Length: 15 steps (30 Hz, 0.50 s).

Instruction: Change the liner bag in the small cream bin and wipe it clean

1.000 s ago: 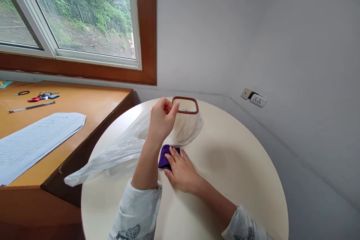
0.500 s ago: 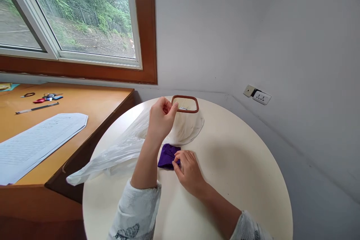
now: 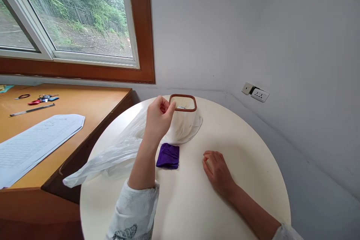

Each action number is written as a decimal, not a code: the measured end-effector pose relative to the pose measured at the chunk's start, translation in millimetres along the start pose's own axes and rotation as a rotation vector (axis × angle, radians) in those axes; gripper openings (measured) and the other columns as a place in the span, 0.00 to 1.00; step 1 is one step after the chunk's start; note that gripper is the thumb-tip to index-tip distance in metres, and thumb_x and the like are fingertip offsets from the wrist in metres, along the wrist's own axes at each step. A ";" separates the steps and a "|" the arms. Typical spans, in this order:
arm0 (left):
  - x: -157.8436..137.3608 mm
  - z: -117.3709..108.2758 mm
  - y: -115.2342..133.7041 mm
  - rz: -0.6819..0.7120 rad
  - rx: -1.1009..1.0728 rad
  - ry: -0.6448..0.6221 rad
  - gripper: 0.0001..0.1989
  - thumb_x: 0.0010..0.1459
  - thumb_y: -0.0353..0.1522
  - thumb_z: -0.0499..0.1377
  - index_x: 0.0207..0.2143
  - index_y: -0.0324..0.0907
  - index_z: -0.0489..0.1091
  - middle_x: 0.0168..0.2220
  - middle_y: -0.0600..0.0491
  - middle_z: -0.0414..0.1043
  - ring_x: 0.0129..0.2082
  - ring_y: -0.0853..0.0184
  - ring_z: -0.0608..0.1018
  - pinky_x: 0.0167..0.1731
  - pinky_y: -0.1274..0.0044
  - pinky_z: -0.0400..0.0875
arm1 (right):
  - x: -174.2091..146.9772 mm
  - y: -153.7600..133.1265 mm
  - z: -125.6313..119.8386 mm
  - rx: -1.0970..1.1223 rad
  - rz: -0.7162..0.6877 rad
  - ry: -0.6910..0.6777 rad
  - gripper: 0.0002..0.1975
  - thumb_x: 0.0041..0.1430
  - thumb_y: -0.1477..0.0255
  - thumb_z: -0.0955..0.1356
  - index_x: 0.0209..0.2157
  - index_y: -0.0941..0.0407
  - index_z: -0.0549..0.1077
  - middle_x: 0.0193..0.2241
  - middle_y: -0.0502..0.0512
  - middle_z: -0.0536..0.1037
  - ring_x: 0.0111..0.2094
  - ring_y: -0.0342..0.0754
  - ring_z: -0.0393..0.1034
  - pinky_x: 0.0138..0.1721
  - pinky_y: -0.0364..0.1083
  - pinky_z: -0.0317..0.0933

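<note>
My left hand (image 3: pixel 159 116) is closed, thumb and fingers pinching the left side of a brown embroidery hoop (image 3: pixel 182 110), a rectangle with rounded corners. Pale, thin cloth (image 3: pixel 182 129) lies under and in front of the hoop, and a small whitish patch shows inside the frame. Just nearer to me on the round table rests a folded purple cloth (image 3: pixel 168 156), touched by neither hand. Right of it, my right hand (image 3: pixel 218 172) is low over the tabletop, fingers curled and thumb near the index finger. Whether something small is pinched there I cannot make out.
A translucent plastic bag (image 3: pixel 112 157) spreads over the left side of the round white table (image 3: pixel 253 195). Left of that stands a wooden desk (image 3: pixel 92 101) with papers (image 3: pixel 42 142), a pen (image 3: pixel 32 110) and keys (image 3: pixel 46 98). A wall socket (image 3: pixel 260 94) is behind.
My right hand has left the purple cloth and moved to the right, uncovering the whole cloth. My left hand still holds the hoop in much the same place. The view has shifted slightly.
</note>
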<state>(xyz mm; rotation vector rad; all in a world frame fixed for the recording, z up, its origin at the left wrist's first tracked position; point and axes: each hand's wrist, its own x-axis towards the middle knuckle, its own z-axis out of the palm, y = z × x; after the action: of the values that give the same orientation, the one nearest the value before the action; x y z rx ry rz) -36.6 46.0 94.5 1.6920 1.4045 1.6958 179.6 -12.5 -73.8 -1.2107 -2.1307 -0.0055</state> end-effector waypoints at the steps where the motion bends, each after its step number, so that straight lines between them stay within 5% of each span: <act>1: -0.1 -0.2 0.1 -0.001 -0.001 -0.002 0.14 0.52 0.33 0.56 0.19 0.42 0.53 0.17 0.61 0.53 0.17 0.77 0.56 0.17 0.82 0.51 | -5.5 4.5 -4.4 -0.019 0.002 -0.016 0.04 0.58 0.78 0.60 0.33 0.55 0.60 0.35 0.55 0.69 0.39 0.48 0.64 0.44 0.51 0.57; 8: -0.9 -1.0 0.6 -0.005 -0.005 -0.015 0.15 0.52 0.33 0.56 0.19 0.42 0.53 0.17 0.61 0.53 0.17 0.76 0.56 0.17 0.82 0.51 | -30.8 18.4 -22.3 -0.106 0.090 -0.152 0.01 0.59 0.73 0.59 0.35 0.55 0.60 0.43 0.59 0.69 0.46 0.50 0.63 0.48 0.54 0.56; 11: -0.5 -2.0 0.7 -0.013 -0.005 -0.014 0.15 0.52 0.33 0.56 0.19 0.42 0.53 0.17 0.61 0.53 0.17 0.76 0.56 0.17 0.82 0.51 | -29.1 17.9 -25.4 -0.155 0.084 -0.278 0.15 0.61 0.68 0.57 0.49 0.55 0.60 0.54 0.60 0.64 0.56 0.51 0.55 0.56 0.56 0.48; 15: 0.0 -2.1 0.4 -0.013 -0.001 -0.012 0.15 0.52 0.34 0.56 0.20 0.42 0.53 0.17 0.61 0.53 0.17 0.76 0.56 0.17 0.82 0.51 | -23.3 18.2 -26.9 -0.205 0.114 -0.515 0.31 0.61 0.57 0.54 0.63 0.50 0.42 0.64 0.54 0.45 0.64 0.52 0.36 0.61 0.57 0.35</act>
<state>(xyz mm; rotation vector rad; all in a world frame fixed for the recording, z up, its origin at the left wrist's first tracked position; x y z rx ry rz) -38.3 45.0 95.3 1.6861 1.4064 1.6758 216.2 -28.4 -71.6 -1.5856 -2.5424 0.1576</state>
